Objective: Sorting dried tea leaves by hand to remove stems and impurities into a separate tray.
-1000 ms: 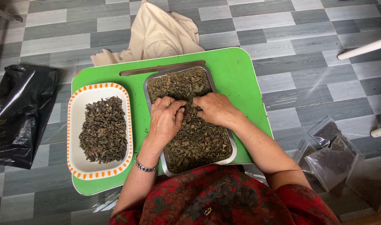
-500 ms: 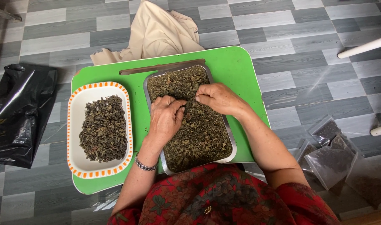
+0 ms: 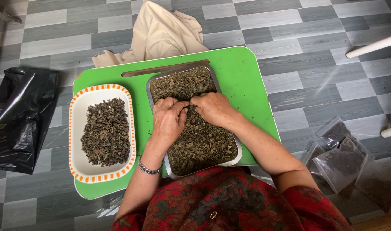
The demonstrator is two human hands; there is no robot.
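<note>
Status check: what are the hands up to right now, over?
Left hand and right hand both down in leaves, metal tray. Fingers curled, grip unclear. Nothing blocking.

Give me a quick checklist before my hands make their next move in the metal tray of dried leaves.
1. Left hand on the leaves: ok.
2. Right hand on the leaves, fingertips beside the left: ok.
3. Metal tray fully on the green table: ok.
4. White dish of leaves beside the tray, within the table edge: ok.
5. Anything pinched between the fingers: cannot tell.
</note>
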